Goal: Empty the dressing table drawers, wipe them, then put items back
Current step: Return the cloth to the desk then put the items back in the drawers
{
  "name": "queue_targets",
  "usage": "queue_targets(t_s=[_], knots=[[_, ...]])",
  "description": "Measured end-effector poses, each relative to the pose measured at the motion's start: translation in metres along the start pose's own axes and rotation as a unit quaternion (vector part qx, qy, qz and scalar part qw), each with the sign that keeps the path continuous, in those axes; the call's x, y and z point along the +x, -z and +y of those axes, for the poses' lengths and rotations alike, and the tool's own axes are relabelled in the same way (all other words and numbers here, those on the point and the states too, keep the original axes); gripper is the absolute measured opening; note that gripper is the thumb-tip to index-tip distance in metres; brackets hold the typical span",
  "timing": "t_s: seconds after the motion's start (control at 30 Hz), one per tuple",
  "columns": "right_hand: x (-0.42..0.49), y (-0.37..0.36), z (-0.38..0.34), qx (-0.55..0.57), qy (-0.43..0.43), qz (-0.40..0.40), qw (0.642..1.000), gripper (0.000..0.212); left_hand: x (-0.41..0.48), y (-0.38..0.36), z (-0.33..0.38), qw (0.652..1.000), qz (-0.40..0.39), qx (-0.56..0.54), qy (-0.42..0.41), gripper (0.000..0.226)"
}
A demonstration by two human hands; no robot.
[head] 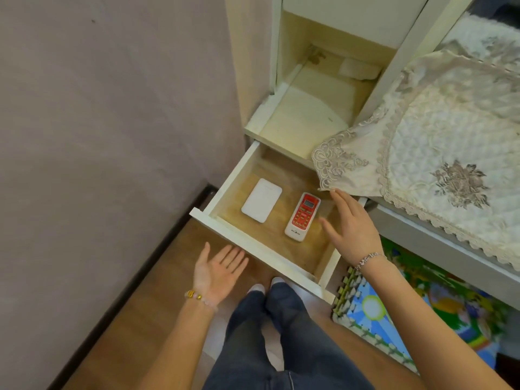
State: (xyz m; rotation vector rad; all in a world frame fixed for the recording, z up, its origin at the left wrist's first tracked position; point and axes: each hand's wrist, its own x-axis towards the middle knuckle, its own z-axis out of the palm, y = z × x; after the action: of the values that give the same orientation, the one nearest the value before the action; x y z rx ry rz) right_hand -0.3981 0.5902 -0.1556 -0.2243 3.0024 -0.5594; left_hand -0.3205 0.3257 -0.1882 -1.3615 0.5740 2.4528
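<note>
Fingers (344,204) of the right hand (353,226) are straight and spread, grasping nothing. The palm faces down over the right side of the one pulled-out white drawer with a wooden floor (233,175), just beside one red-and-white remote control (302,216). One flat white rectangular case (261,200) lies left of the remote. The left hand (218,273) is palm up, fingers relaxed and empty, its fingertips at the drawer front; I can't tell whether they touch it.
</note>
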Motion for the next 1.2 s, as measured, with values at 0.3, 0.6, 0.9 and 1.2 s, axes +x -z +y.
queue_targets(t_s=[0.3, 0.6, 0.9, 1.2], knots=[[0.028, 0.000, 0.026, -0.013, -0.020, -0.020, 1.000, 0.061, 0.004, -0.015, 0.008, 0.999, -0.003, 0.026, 0.024, 0.073], [0.083, 0.003, 0.066, -0.030, -0.031, -0.083, 0.996, 0.066, 0.020, -0.046, 0.005, 0.999, -0.005, 0.031, 0.015, 0.074], [0.087, 0.001, 0.076, 0.016, -0.010, -0.092, 0.996, 0.064, 0.047, -0.085, 0.003, 0.999, -0.027, 0.016, 0.010, 0.074], [0.089, -0.001, 0.079, 0.012, 0.001, -0.099, 0.995, 0.068, 0.093, -0.155, -0.004, 0.998, -0.068, -0.004, 0.012, 0.071]])
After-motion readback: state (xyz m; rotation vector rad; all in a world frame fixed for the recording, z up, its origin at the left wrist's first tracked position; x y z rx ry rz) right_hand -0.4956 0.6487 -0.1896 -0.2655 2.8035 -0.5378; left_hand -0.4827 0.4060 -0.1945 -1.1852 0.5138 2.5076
